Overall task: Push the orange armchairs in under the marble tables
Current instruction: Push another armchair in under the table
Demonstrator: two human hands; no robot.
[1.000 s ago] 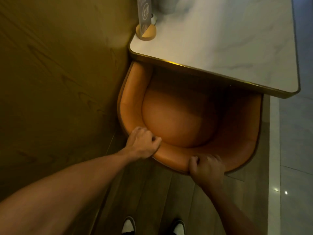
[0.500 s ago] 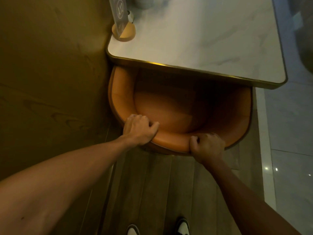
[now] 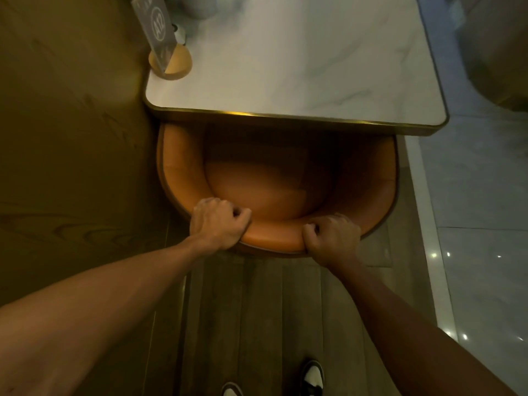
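Hands, left [image 3: 218, 222] and right [image 3: 331, 237], grip armchair [image 3: 183, 178] back; push crooked and you scrape wall [image 3: 71, 138] or table [image 3: 285, 117].

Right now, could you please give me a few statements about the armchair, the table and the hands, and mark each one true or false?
1. Both hands grip the curved back rim of the orange armchair: the left hand and the right hand. True.
2. The front of the armchair is tucked under the edge of the marble table. True.
3. A table-number sign stands at the table's right corner. False: it stands at the left corner, by the wooden wall.
4. The right hand rests flat on the tabletop. False: it holds the chair back.
5. The armchair lies tipped on its side. False: it stands upright.
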